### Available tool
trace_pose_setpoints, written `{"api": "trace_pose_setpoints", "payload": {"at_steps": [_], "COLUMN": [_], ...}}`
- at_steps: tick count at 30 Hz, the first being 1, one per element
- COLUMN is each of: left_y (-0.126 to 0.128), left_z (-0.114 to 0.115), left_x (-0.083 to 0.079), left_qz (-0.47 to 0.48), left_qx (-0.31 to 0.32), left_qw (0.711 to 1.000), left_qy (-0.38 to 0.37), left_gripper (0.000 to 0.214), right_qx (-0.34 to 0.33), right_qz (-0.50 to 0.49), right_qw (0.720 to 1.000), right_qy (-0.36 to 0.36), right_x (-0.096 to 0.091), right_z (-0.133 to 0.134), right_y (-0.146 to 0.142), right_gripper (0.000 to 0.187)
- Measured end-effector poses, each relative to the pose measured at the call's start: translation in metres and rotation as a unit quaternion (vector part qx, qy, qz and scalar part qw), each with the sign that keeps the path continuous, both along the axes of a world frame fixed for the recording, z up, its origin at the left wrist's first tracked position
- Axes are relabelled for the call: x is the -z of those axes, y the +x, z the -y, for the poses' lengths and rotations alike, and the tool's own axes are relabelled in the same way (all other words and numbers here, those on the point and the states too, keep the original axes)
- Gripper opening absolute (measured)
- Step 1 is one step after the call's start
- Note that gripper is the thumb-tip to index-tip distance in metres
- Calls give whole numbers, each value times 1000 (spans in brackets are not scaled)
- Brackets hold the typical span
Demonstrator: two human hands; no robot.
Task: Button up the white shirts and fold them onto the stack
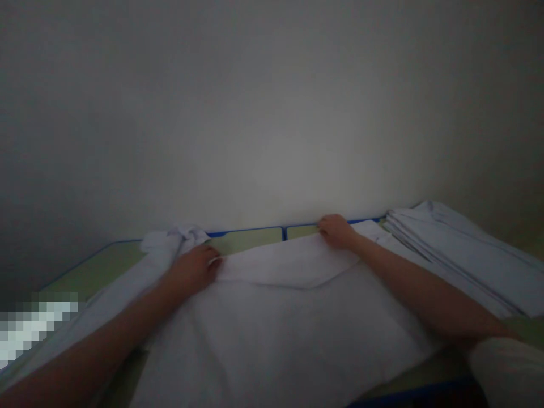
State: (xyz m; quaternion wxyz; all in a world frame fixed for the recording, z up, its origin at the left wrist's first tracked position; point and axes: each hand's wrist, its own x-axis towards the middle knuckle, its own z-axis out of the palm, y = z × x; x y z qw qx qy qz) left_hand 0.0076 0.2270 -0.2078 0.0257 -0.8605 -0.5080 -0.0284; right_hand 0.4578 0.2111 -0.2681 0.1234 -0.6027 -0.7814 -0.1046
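A white garment (289, 334) lies spread over the green table in front of me, with a collar-like folded band (280, 263) along its far edge. I cannot make out its exact kind. At the left end of that band my left hand (198, 266) is closed, fingers curled on the cloth edge. My right hand (335, 229) is closed on the band's right part, near the table's far edge. Some fingertips of both hands are hidden by the cloth or blurred.
Folded white garments (471, 255) lie stacked on the right. Another crumpled white cloth (161, 246) stretches along the left. The green tabletop (255, 237) has blue edging and meets a plain grey wall (272, 113) behind.
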Motion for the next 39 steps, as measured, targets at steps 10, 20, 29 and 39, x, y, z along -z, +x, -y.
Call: {"api": "trace_pose_setpoints", "payload": {"at_steps": [10,20,29,39], "left_y": [-13,-14,57,115], "left_z": [-19,-39,14,35], "left_x": [14,12,5,39], "left_qz": [47,56,32,-28], "left_qx": [1,60,66,0], "left_qw": [997,993,995,999], "left_qy": [-65,-88,65,-20], "left_gripper": [41,38,45,73], "right_qx": [49,138,64,-91], "right_qz": [13,26,43,-36], "right_qw": [991,986,997,994], "right_qy": [-126,-89,0,-42], "right_x": [6,7,-14,10], "right_z": [-6,12,11,32], "right_y": [109,163,48,14], "right_gripper": [35,41,29,46]}}
